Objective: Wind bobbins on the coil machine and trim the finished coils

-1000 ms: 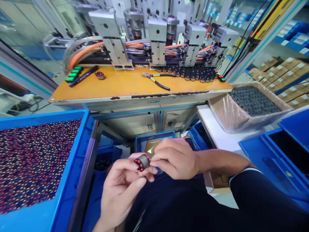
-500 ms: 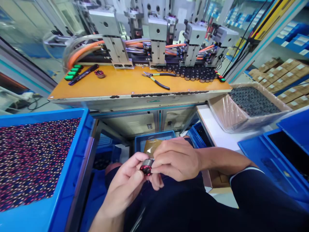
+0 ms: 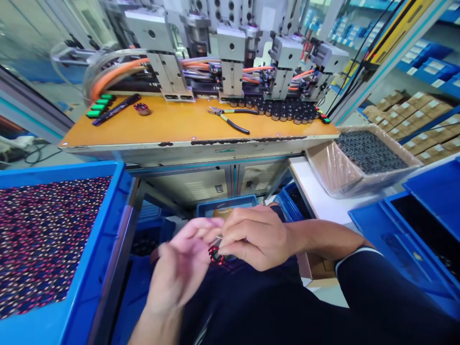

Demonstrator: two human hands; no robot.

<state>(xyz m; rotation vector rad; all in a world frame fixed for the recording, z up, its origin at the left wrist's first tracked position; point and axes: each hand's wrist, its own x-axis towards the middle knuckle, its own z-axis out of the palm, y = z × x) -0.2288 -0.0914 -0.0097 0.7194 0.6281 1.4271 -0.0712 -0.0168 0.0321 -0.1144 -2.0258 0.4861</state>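
My right hand [image 3: 257, 238] pinches a small wound motor stator [image 3: 216, 255], a metal ring with red and black coils at its face. Its fingers cover much of the ring. Beside it my left hand [image 3: 185, 258] is spread, palm turned up and thumb apart, with its fingertips close to the stator; whether they touch it is unclear. A thin bright wire-like bit shows at the right fingertips, too small to make out. Both hands are above my lap, in front of the bench.
A blue tray [image 3: 117, 191] full of red-wound parts stands left. On the orange bench [image 3: 172, 127] lie cutting pliers [image 3: 230, 120], a marker [image 3: 117, 109], one red-wound stator [image 3: 143, 109] and rows of dark parts [image 3: 283, 109] below the machine. A lined carton [image 3: 323, 167] of parts is right.
My left hand has let go of the stator and opened, turning its palm up. The right hand keeps the stator, shifted slightly left. The view has moved a little.
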